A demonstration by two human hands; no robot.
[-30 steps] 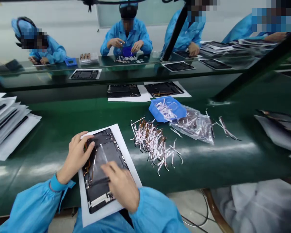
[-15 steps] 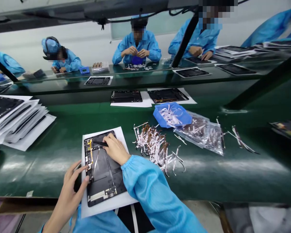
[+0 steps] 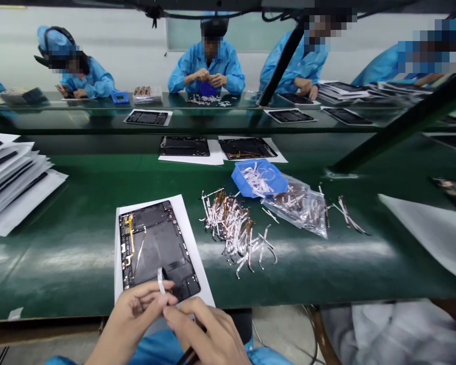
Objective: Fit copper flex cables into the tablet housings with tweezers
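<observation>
My left hand and my right hand meet at the table's near edge, pinching a narrow white strip between them. A thin black tool sticks out from my right hand's grip. Just beyond my fingers lies a black tablet housing on a white sheet, with a yellow flex cable along its left side. To the right is a loose pile of white strips with brown flex.
A blue tray of strips and a clear plastic bag lie beyond the pile. Stacked sheets with panels sit at left. More housings on sheets lie farther on. Co-workers in blue coats sit across the bench.
Both hands have come off the tablet housing toward me, and a white strip now shows between my fingers. The view has shifted slightly.
</observation>
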